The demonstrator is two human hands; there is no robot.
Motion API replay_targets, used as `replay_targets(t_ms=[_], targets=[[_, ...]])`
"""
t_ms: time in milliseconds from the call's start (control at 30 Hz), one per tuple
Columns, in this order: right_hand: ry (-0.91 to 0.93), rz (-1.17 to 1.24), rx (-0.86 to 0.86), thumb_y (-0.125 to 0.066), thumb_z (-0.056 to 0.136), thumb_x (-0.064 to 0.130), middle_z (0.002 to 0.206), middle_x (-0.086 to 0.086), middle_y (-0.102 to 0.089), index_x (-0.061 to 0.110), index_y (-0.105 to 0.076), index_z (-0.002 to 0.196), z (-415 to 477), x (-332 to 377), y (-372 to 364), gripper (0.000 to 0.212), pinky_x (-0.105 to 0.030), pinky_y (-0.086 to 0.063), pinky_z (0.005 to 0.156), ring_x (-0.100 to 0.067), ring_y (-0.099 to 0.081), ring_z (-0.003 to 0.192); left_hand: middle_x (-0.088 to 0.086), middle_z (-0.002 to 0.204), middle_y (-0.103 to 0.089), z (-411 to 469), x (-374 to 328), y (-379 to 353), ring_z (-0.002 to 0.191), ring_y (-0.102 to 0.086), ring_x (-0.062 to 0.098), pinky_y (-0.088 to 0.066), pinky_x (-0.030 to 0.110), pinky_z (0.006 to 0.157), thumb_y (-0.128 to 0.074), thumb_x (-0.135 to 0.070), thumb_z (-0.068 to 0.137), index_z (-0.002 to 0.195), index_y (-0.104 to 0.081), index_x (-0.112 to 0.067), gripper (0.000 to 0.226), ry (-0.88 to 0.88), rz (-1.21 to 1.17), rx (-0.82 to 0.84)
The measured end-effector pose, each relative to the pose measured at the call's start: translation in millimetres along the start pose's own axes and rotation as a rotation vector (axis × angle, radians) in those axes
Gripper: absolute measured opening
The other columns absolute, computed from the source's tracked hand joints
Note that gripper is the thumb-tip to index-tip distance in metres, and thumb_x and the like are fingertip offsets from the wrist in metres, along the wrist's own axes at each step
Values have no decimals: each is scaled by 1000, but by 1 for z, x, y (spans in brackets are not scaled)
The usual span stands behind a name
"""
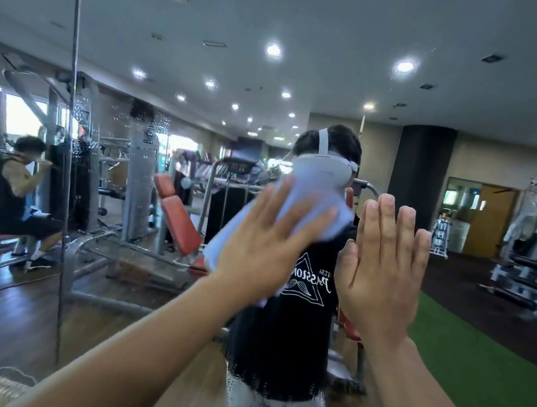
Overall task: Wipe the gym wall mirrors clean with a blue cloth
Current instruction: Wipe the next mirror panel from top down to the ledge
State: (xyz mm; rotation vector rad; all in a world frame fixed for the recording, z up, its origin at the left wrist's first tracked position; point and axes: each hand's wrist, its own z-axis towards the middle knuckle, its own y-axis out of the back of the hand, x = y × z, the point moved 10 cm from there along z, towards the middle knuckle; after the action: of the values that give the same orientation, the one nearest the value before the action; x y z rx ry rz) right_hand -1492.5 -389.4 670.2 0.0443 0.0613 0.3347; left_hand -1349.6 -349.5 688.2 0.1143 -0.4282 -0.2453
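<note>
Sweeping out toward the seam [65,180] and the droplets [155,123] beading beside it is looking like the sensible stroke, with even pressure and overlapping passes. The left hand [265,246] is pressing the cloth [313,205] flat on the mirror [474,93], fingers straight and spread rather than gripping. The right hand [384,260] is lying released just beside it, palm toward the glass, perhaps bracing. The cloth is showing pale blue, bunched and blurred, sitting mid-pane over the reflected face.

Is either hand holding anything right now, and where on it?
Nothing is gripped: the left hand presses the blue cloth flat on the mirror, straight fingers across its middle; the right hand is open, bare.
</note>
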Motion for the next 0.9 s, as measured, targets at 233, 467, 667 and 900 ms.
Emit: replay_targets(t_ms=[233, 467, 667, 900], targets=[[5, 13, 12, -27, 107, 33, 171, -9, -17, 10, -22, 163, -1, -1, -1, 61, -54, -9, 128, -31, -13, 158, 11, 157, -38, -124, 37, 10, 146, -30, 44, -33, 65, 112, -62, -4, 90, 153, -37, -19, 69, -92, 82, 142], [-11, 17, -3, -26, 108, 33, 171, -8, -17, 10, -23, 163, -1, 0, 1, 59, -53, -11, 128, -30, -13, 158, 5, 164, -21, -48, 108, 43, 156, 3, 26, -9, 52, 126, -40, -11, 96, 154, -31, -11, 59, 327, 90, 18], [-29, 7, 4, -33, 108, 32, 170, -5, -20, 12, -22, 163, -3, -2, -1, 60, -52, -12, 128, -28, -14, 158, 8, 163, -28, 14, 80, 27, 152, -8, 39, -10, 48, 126, -45, -10, 95, 153, -36, -20, 59, 410, 47, -85], [-28, 29, 2, -36, 107, 30, 170, -6, -20, 11, -24, 163, -3, 0, 0, 60, -52, -11, 128, -29, -16, 158, 16, 159, -33, 9, 67, 30, 151, -12, 37, -10, 46, 126, -53, 1, 91, 150, -39, -13, 62, 322, 47, -118]])
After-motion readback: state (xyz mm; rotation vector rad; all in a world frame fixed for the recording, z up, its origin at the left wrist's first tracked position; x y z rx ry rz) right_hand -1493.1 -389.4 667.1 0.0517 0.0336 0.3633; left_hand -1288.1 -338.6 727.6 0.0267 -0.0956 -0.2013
